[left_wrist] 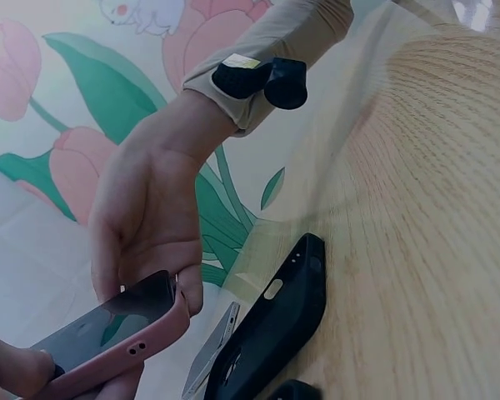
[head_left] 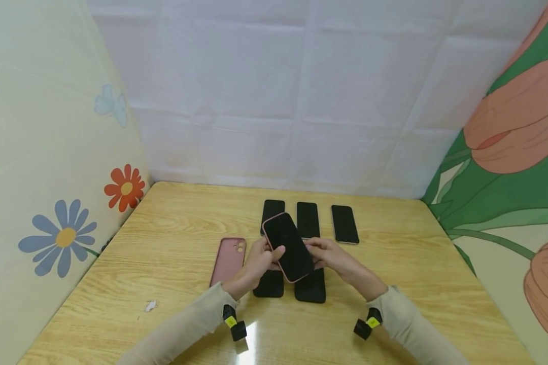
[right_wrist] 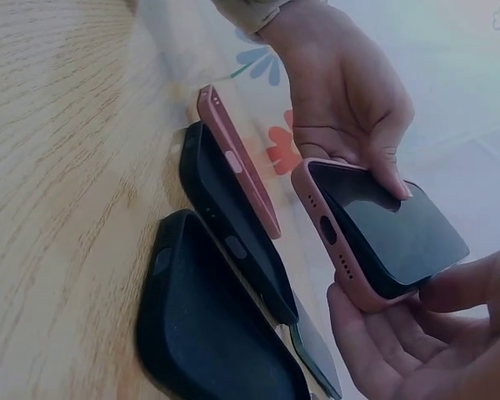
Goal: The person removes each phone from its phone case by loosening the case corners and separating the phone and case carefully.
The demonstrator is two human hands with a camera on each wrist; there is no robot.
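Both hands hold a dark-screened smartphone (head_left: 288, 243) above the table, with a pink phone case (right_wrist: 362, 292) around it. My left hand (head_left: 258, 262) grips its left side, thumb over the front and fingers beneath. At the lower right edge my right hand (head_left: 335, 257) pinches the phone and case, as the right wrist view shows up close. In that view the phone's screen sits slightly askew to the case rim near the right fingers. Whether it is fully seated cannot be told. Another pink case (head_left: 228, 261) lies on the table left of the hands.
Two black phone cases (head_left: 268, 286) (right_wrist: 204, 308) lie open side up beneath the hands. Behind them is a row of three dark phones, including the right one (head_left: 345, 224); the left one is partly covered. The wooden table (head_left: 178, 228) meets a white cloth backdrop (head_left: 255, 152).
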